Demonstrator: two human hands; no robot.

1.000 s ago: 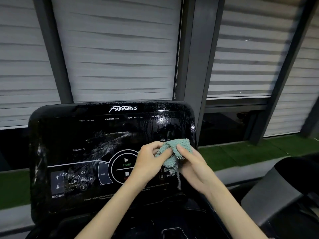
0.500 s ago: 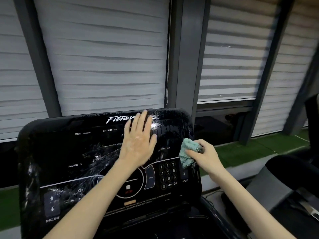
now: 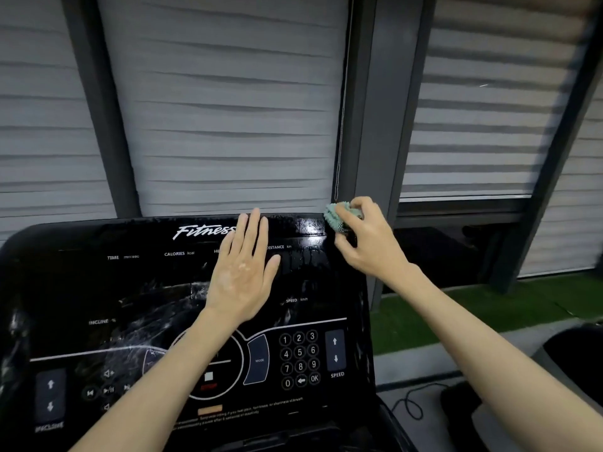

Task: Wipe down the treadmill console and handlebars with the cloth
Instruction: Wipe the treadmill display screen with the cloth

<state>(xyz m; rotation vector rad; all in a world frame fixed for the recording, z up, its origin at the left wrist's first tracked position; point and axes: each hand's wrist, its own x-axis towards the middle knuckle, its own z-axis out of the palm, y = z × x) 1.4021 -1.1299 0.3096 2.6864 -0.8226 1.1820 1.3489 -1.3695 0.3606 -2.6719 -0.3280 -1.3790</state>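
Grey blinds point(image 3: 222, 109) are filling the background while the right hand point(image 3: 365, 236) is clamping a soft, light cloth point(image 3: 333, 215) at the console's point(image 3: 130, 288) upper-right corner, the left hand point(image 3: 241, 272) lying flat, fingers spread.

The glossy black treadmill console point(image 3: 130, 288) serves as the carrying surface and slopes up toward the far edge. The left hand point(image 3: 243, 275) lies flat, fingers extended, on the upper centre of the panel, partly covering the "Fitness" lettering. The right hand point(image 3: 362, 236) presses a bunched green cloth point(image 3: 334, 216) against the far right corner. Wet streaks mark the left half of the panel.
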